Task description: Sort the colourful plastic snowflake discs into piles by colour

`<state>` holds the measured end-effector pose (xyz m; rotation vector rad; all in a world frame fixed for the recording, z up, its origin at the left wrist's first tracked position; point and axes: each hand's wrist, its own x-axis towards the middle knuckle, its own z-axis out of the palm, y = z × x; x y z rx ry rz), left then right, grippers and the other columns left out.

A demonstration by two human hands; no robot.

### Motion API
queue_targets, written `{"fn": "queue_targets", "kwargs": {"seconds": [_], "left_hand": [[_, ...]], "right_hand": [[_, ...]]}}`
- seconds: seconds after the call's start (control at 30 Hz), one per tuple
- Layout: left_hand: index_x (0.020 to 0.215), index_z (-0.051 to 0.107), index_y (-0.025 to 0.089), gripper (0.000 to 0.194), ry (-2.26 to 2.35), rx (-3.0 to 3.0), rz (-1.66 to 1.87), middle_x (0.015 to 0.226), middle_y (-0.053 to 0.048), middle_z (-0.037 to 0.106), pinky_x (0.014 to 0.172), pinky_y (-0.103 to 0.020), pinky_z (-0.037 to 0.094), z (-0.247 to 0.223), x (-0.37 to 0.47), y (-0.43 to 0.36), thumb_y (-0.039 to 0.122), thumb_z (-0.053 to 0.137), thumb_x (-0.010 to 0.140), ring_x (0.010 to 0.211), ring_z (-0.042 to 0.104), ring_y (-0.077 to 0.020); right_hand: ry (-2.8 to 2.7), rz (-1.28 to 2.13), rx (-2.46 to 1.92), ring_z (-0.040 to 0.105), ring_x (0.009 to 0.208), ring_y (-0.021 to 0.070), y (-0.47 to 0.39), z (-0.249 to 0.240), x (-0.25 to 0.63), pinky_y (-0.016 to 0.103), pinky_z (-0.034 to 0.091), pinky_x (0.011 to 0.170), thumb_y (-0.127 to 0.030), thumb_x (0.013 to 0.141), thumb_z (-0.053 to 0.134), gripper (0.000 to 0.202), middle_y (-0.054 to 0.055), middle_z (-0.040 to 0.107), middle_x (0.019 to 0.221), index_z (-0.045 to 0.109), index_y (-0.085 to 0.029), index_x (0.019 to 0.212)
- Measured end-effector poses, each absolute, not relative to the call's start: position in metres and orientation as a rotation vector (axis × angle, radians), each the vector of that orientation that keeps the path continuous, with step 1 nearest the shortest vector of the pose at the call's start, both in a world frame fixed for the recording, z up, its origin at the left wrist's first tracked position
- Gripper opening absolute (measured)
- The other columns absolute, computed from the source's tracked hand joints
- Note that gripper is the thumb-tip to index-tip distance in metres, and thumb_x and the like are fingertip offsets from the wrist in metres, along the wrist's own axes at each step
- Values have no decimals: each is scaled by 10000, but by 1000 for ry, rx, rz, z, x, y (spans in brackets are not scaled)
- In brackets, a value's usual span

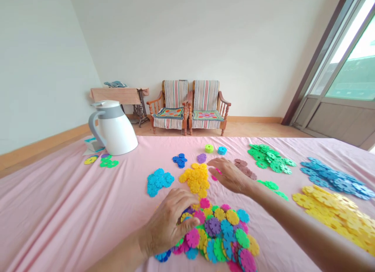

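Note:
My left hand (172, 221) rests over the left side of a mixed pile of colourful notched discs (215, 227), its thumb and fingers apart; nothing shows between them. My right hand (230, 174) is farther forward, just right of the yellow disc pile (197, 179), fingers stretched out to the left. Beneath that hand a few pink discs (216, 174) partly show. A purple stack (202, 158) lies just beyond its fingertips. Brown discs (245, 169) sit beside its far edge. Light-blue discs (159, 182) and dark-blue discs (179, 160) lie left of the yellow pile.
Lime (209, 148) and blue stacks (222, 150) stand farther back. Larger green (271, 158), blue (335, 176) and yellow piles (336, 213) spread across the right of the pink cloth (117, 209). A white jug (117, 133) stands back left, near loose green discs (109, 161).

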<state>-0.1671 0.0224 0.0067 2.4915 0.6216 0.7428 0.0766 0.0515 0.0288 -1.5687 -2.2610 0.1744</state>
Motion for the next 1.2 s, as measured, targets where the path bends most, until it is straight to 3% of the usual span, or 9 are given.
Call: {"fn": "queue_targets", "kwargs": {"seconds": [0.13,0.27,0.5,0.97,1.2], "left_hand": [[963,618,208,283,721,2432,829,947,-61,658,896,-339,401,5,-168,26,404,420,914,940,566,-208],[884,608,202,305,838,2316,897,870,-48,651,851,-313,408,3,-170,29,331,340,948,874,571,-187],[806,602,184,341,947,2275,906,796,-33,614,769,-289,403,0,-171,32,335,332,949,794,548,-176],[779,595,184,345,963,2303,909,753,-25,610,758,-294,366,-4,-170,33,338,337,948,771,538,-175],[734,590,181,367,1047,2331,910,705,-22,600,715,-298,373,-5,-170,34,349,340,943,730,532,-176]], "right_hand": [[-2260,183,-1645,576,768,176,96,17,78,296,396,722,-318,950,275,423,71,637,790,627,-158,780],[-2270,196,-1676,526,665,133,112,4,78,254,349,644,-327,948,272,431,23,577,691,574,-168,685],[-2261,178,-1722,532,710,156,127,-10,75,269,327,641,-308,936,288,399,38,581,748,560,-167,679],[-2220,112,-1744,553,805,172,149,-13,64,255,334,690,-300,936,319,394,66,618,819,650,-158,775],[-2235,160,-1674,552,705,143,149,-15,54,232,325,628,-283,939,329,393,54,633,786,660,-164,764]]}}
